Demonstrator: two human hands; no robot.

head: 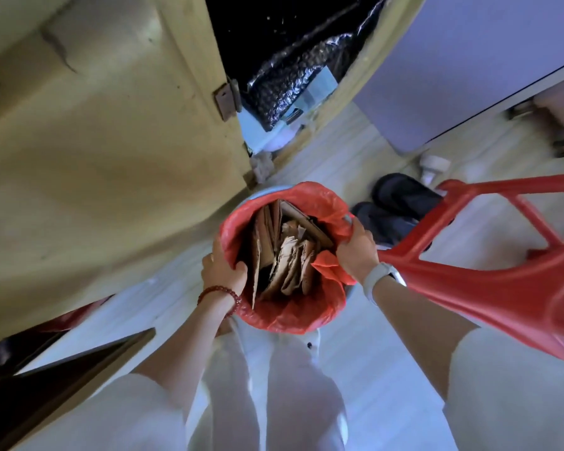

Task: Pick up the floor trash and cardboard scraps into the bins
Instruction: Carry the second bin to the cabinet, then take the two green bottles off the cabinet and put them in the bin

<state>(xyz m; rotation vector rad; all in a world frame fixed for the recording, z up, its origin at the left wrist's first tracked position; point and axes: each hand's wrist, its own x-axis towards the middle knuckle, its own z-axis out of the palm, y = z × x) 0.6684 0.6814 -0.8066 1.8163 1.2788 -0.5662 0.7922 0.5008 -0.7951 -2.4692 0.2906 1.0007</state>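
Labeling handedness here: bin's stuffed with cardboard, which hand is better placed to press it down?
Left, probably. The left hand grips the red bag rim with fingers already curled inside, beside the upright cardboard scraps. The right hand pinches the bag's far edge, farther from them.

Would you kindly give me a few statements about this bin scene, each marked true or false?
1. The bin is lined with a red bag. True.
2. The bin holds only plastic bottles. False: it holds cardboard scraps.
3. The left hand and right hand both grip the bin's rim. True.
4. The chair on the right is blue. False: it is red.
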